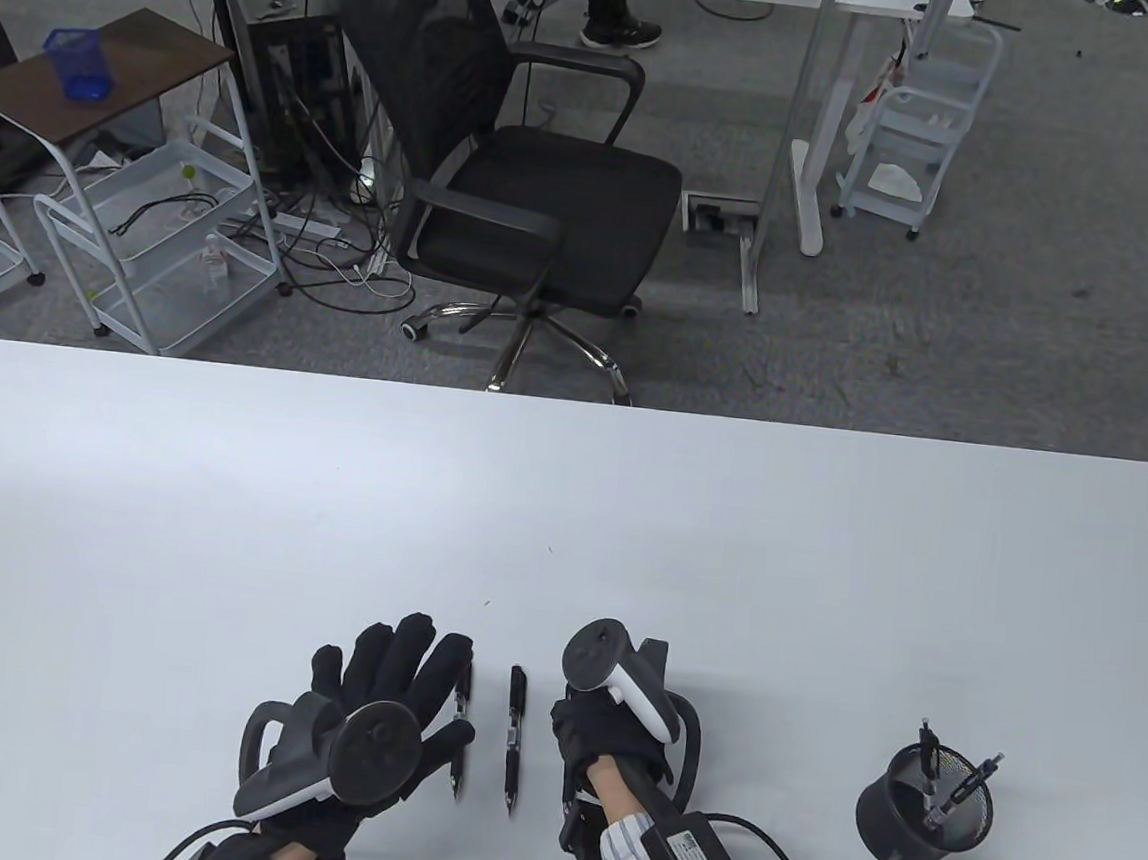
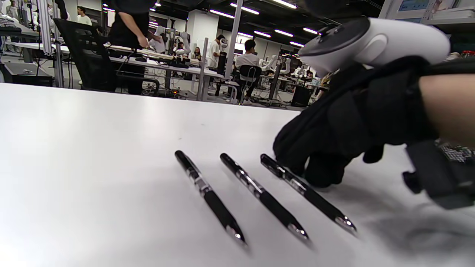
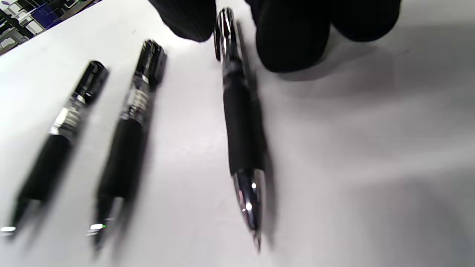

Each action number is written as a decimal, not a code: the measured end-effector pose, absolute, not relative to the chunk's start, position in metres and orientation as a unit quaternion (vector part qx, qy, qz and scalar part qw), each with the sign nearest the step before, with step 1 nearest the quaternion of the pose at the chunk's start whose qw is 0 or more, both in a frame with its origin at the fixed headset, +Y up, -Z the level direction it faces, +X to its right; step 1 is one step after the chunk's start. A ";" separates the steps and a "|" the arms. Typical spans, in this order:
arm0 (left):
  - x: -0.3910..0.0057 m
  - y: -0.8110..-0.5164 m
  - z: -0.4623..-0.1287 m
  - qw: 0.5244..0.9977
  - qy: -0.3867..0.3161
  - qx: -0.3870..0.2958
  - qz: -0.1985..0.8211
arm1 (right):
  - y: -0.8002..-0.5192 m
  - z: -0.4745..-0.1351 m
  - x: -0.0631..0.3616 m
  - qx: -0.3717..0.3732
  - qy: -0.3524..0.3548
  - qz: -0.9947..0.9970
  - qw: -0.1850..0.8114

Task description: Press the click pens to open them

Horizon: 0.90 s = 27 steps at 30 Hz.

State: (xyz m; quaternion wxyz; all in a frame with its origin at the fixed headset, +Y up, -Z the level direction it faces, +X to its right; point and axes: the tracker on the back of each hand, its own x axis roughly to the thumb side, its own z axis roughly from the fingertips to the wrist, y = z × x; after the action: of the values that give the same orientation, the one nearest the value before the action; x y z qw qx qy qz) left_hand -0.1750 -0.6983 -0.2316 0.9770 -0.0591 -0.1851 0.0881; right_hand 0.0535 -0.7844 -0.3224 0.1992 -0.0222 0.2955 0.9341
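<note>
Pens (image 1: 513, 738) side by side between hands.

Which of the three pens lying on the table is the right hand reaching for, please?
The pen on the row's right end: the right hand has its fingertips at its top end. The middle pen and left pen lie apart from it.

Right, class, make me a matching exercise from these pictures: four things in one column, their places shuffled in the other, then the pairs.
Things
1 left hand
2 right hand
3 black cup
4 blue cup

Places
A on the brown side table
B holding two pens, right side of the white table
C spread flat, left of the lying pens
D fingers at the top end of one pen

Pairs: 1-C, 2-D, 3-B, 4-A
</note>
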 end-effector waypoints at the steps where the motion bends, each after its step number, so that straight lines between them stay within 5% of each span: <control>1: -0.175 -0.698 -0.232 0.977 -0.185 -0.059 0.089 | -0.774 -0.322 0.061 -0.027 0.288 0.934 0.208; 13: -0.174 -0.698 -0.231 0.977 -0.185 -0.059 0.085 | -0.654 -0.303 0.210 -0.165 0.085 0.976 0.110; 19: -0.172 -0.701 -0.232 0.978 -0.185 -0.064 0.078 | -0.659 -0.281 0.271 -0.240 0.068 0.965 0.079; 27: -0.171 -0.702 -0.232 0.978 -0.185 -0.065 0.075 | -0.676 -0.270 0.293 -0.262 0.084 0.958 0.081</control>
State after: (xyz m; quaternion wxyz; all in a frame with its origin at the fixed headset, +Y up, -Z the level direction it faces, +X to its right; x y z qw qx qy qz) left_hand -0.1706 -0.7020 -0.2321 0.9777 -0.0653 -0.1852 0.0745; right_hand 0.2928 -0.6756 -0.2696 0.0815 -0.2623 0.0838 0.9579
